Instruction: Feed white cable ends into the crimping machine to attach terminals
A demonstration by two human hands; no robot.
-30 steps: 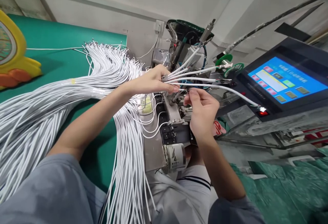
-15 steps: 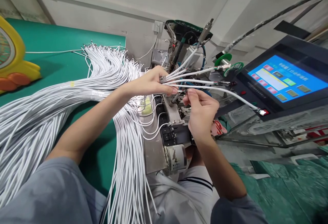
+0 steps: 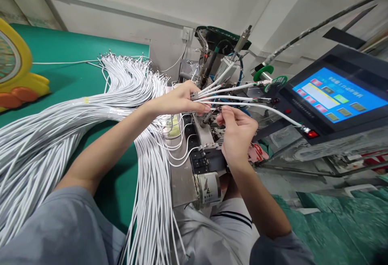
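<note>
My left hand (image 3: 182,97) is closed around a small fan of white cables (image 3: 239,95) whose free ends point right, towards the screen. My right hand (image 3: 238,133) pinches something small just under that fan, above the metal fixture of a small machine (image 3: 209,135); what it pinches is too small to make out. A large sheaf of white cables (image 3: 75,119) lies across the green table and runs under my left forearm, with more strands hanging over the table's front edge.
A touch screen (image 3: 336,95) with a blue display stands at the right, a red lit button (image 3: 312,134) below it. A yellow and orange toy-like object (image 3: 15,71) sits at far left on the green mat (image 3: 69,55). Green cloth (image 3: 339,220) lies at lower right.
Both hands stay in place; the right hand has shifted very slightly left and up under the cable fan. The view has drifted a little.
</note>
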